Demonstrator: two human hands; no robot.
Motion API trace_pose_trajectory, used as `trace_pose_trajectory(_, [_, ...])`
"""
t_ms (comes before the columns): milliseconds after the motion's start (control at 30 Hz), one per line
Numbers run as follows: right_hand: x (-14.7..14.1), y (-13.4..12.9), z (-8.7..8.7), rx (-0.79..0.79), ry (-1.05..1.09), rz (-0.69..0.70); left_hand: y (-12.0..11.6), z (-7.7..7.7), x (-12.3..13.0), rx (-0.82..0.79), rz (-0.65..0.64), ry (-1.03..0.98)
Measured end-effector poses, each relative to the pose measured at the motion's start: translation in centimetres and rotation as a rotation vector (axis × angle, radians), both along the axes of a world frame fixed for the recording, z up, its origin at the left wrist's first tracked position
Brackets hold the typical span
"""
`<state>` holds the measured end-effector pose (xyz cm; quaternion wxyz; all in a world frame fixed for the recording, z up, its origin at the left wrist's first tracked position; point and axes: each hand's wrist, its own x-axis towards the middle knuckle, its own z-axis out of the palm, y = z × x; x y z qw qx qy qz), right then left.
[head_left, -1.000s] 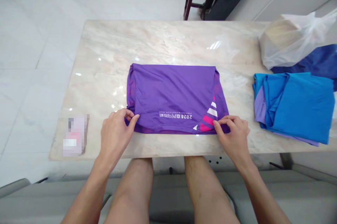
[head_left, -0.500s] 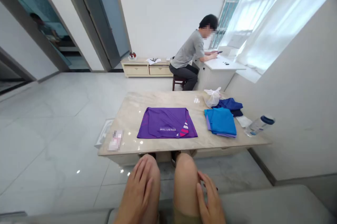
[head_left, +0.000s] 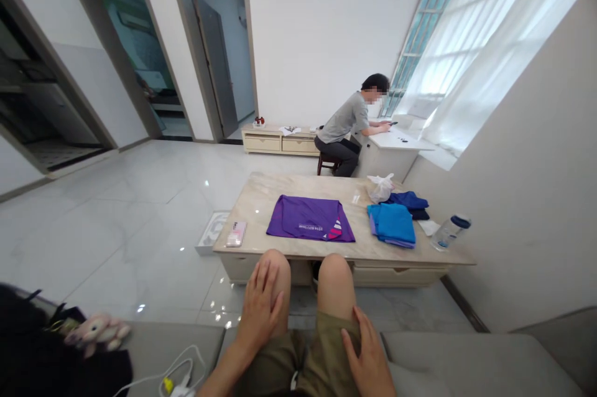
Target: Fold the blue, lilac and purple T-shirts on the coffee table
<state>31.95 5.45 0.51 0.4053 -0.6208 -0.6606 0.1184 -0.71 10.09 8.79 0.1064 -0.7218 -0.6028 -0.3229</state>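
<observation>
Room: bright living room with a pale tiled floor (head_left: 130,210), seen from a sofa, with 2 open doorways on the far wall and sheer curtains (head_left: 485,30) over a window on the right.

Left hand: the left hand (head_left: 261,303) lies on the person's own bare left knee, fingers spread.

Right hand: the right hand (head_left: 368,353) lies on the olive shorts (head_left: 298,353) at the right thigh, fingers spread.

Grip: both hands are open and hold nothing.

Purple shirt: a purple T-shirt (head_left: 303,218) lies flat and folded on the table, beyond the knees and out of reach of both hands, with pink and white stripes at 1 corner.

Table: a marble-topped coffee table (head_left: 298,184) also carries a stack of blue clothes (head_left: 392,224), just right of the shirt, a navy garment (head_left: 409,200), a plastic bag (head_left: 381,188) and a water bottle (head_left: 451,233).

Sofa: a plush toy (head_left: 96,331) and a white cable (head_left: 181,363) lie left of the person.

Background: a seated person (head_left: 342,126) in a grey T-shirt works at a white desk (head_left: 396,140).
</observation>
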Motion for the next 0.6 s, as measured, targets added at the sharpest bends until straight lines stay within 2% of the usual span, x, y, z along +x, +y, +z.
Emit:
trace_pose_trajectory(100, [-0.2, -0.5, -0.3, 0.013, -0.056, 0.003, -0.3, -0.4, 0.0, -0.026, -0.005, -0.025])
trace_pose_trajectory(267, [-1.5, -1.7, -2.0, 0.104, -0.138, -0.027, -0.5, -1.2, 0.2, -0.031, -0.007, -0.07])
trace_pose_trajectory(367, [-2.5, -2.0, -2.2, 0.112, -0.179, -0.039, -0.7, -1.4, -0.2, -0.018, -0.014, -0.083])
trace_pose_trajectory(500, [-3.4, -1.2, -1.0, 0.035, -0.192, -0.038, -0.9, -1.3, -1.0, -0.005, -0.024, -0.082])
trace_pose_trajectory(600, [-3.9, 1.0, 1.2, -0.026, -0.169, -0.03, -0.9, -1.1, -1.0, 0.001, -0.047, -0.076])
